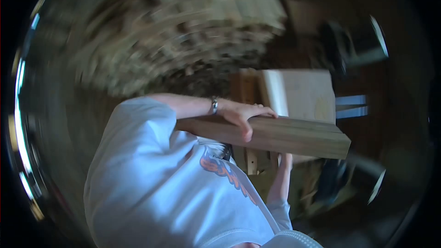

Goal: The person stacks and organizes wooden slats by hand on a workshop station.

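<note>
A thick length of brown wooden boards (294,138) lies across the front of my body, with seams running along it and its squared end to the right. My left hand (241,114), with a metal band at the wrist, grips it from above, thumb down over the near face and fingers over the far edge. From below, my right hand (285,160) supports the boards near their right end; its fingers are mostly hidden behind the wood.
Beyond the boards stands a pale flat panel (310,93) beside an upright wooden piece (249,92). A large pile of stacked cut timber (183,32) fills the upper left, smeared by motion. Dark equipment (337,46) stands at the right.
</note>
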The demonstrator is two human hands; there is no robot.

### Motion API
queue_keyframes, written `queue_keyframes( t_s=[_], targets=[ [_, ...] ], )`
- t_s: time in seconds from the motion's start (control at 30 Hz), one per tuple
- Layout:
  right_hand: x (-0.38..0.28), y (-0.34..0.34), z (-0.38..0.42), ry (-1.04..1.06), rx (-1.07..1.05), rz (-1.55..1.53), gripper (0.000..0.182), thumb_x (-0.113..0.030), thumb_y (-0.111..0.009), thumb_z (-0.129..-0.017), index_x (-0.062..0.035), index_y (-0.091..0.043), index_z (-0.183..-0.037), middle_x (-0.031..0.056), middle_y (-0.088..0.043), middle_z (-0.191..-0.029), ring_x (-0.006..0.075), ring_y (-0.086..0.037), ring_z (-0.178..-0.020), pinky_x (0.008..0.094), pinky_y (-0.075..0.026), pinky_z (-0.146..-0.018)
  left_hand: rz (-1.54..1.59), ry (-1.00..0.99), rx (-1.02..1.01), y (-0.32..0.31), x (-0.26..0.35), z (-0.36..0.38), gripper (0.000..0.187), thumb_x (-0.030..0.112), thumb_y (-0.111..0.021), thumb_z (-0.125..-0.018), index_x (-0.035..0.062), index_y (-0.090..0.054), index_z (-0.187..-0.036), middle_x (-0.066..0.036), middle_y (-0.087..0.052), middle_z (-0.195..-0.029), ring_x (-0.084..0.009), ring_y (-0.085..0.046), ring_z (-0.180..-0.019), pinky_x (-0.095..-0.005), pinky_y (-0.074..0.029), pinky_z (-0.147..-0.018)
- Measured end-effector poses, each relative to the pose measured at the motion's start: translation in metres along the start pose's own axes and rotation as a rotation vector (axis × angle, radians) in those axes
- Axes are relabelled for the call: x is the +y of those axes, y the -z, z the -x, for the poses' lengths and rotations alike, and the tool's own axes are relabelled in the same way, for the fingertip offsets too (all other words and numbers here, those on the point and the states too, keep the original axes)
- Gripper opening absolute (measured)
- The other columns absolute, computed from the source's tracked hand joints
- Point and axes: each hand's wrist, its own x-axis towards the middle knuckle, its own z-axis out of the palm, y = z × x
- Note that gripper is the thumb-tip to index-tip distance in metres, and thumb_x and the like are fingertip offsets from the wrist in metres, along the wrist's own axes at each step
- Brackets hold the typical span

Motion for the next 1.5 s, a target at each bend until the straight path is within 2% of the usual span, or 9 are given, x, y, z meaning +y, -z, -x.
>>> queue_keyframes(
  t_s=[0.4,0.63,0.7,0.97,1.07,1.1,1.2,1.27,1.5],
  targets=[
    [-0.106,-0.084,0.041,-0.086,-0.885,-0.115,0.084,-0.034,-0.074,-0.068,-0.0019,-0.041,-0.139,0.0101,-0.054,-0.123,0.0229,-0.052,-0.115,0.0360,-0.044,-0.095,0.286,0.138,1.738,-0.338,-0.151,0.398,0.120,0.057,-0.080,-0.049,0.0088,-0.029,-0.146,-0.020,-0.038,-0.136,-0.0349,-0.040,-0.126,-0.0434,-0.030,-0.108],
    [-0.216,-0.389,0.090,-0.059,-1.259,0.138,0.094,-0.034,-0.076,-0.066,0.0005,-0.034,-0.143,0.0118,-0.050,-0.131,0.0237,-0.047,-0.122,0.0367,-0.040,-0.101,0.611,0.134,2.396,-0.476,-0.248,0.469,0.112,0.046,-0.081,-0.054,0.0105,-0.029,-0.146,-0.021,-0.041,-0.134,-0.0349,-0.039,-0.128,-0.0439,-0.032,-0.108],
    [-0.215,-0.505,0.111,0.139,-1.379,0.329,0.096,-0.032,-0.081,-0.065,0.0018,-0.033,-0.141,0.0122,-0.049,-0.128,0.0241,-0.050,-0.117,0.0366,-0.040,-0.099,0.752,0.460,2.606,-0.501,-0.284,0.494,0.116,0.049,-0.082,-0.052,0.0098,-0.027,-0.147,-0.022,-0.040,-0.134,-0.0372,-0.038,-0.128,-0.0447,-0.033,-0.108],
    [-0.102,-0.871,0.276,0.871,-1.535,0.722,0.081,-0.027,-0.082,-0.064,0.0044,-0.044,-0.128,0.0143,-0.057,-0.113,0.0241,-0.056,-0.104,0.0355,-0.045,-0.092,1.466,0.837,2.840,-0.582,-0.487,0.585,0.125,0.053,-0.087,-0.045,0.0141,-0.025,-0.147,-0.025,-0.033,-0.139,-0.0401,-0.034,-0.129,-0.0482,-0.034,-0.106],
    [-0.063,-0.956,0.369,0.237,-1.784,0.758,0.087,-0.029,-0.084,-0.062,0.0086,-0.042,-0.128,0.0203,-0.052,-0.117,0.0308,-0.054,-0.109,0.0383,-0.045,-0.093,1.651,1.044,2.825,-0.602,-0.587,0.606,0.128,0.053,-0.089,-0.045,0.0181,-0.021,-0.148,-0.025,-0.028,-0.143,-0.0402,-0.031,-0.132,-0.0555,-0.029,-0.107],
    [0.007,-0.999,0.365,0.371,-1.791,0.753,0.092,-0.035,-0.083,-0.061,0.0103,-0.040,-0.129,0.0231,-0.048,-0.121,0.0329,-0.050,-0.116,0.0426,-0.042,-0.099,1.742,1.186,2.758,-0.605,-0.622,0.612,0.129,0.053,-0.089,-0.045,0.0169,-0.021,-0.148,-0.024,-0.029,-0.142,-0.0386,-0.029,-0.132,-0.0559,-0.028,-0.107],
    [0.089,-1.050,0.422,0.700,-1.518,0.931,0.096,-0.034,-0.082,-0.061,0.0112,-0.036,-0.132,0.0247,-0.044,-0.126,0.0348,-0.046,-0.120,0.0475,-0.039,-0.101,1.850,1.210,2.737,-0.622,-0.716,0.632,0.129,0.052,-0.090,-0.045,0.0168,-0.020,-0.148,-0.023,-0.027,-0.143,-0.0383,-0.023,-0.136,-0.0596,-0.021,-0.109],
    [0.139,-1.071,0.440,0.700,-1.493,0.952,0.097,-0.036,-0.081,-0.061,0.0107,-0.035,-0.132,0.0251,-0.042,-0.127,0.0356,-0.043,-0.122,0.0483,-0.037,-0.103,1.859,1.625,2.568,-0.632,-0.765,0.633,0.126,0.052,-0.088,-0.047,0.0176,-0.020,-0.148,-0.023,-0.024,-0.145,-0.0399,-0.022,-0.136,-0.0593,-0.019,-0.109],
    [0.195,-1.073,0.500,1.010,-1.275,0.977,0.108,-0.052,-0.080,-0.061,0.0087,-0.027,-0.134,0.0243,-0.035,-0.128,0.0381,-0.032,-0.125,0.0517,-0.028,-0.106,1.513,2.054,2.503,-0.635,-0.798,0.627,0.113,0.047,-0.086,-0.055,0.0175,-0.026,-0.146,-0.022,-0.023,-0.147,-0.0407,-0.019,-0.138,-0.0636,-0.017,-0.108]
  ],
)
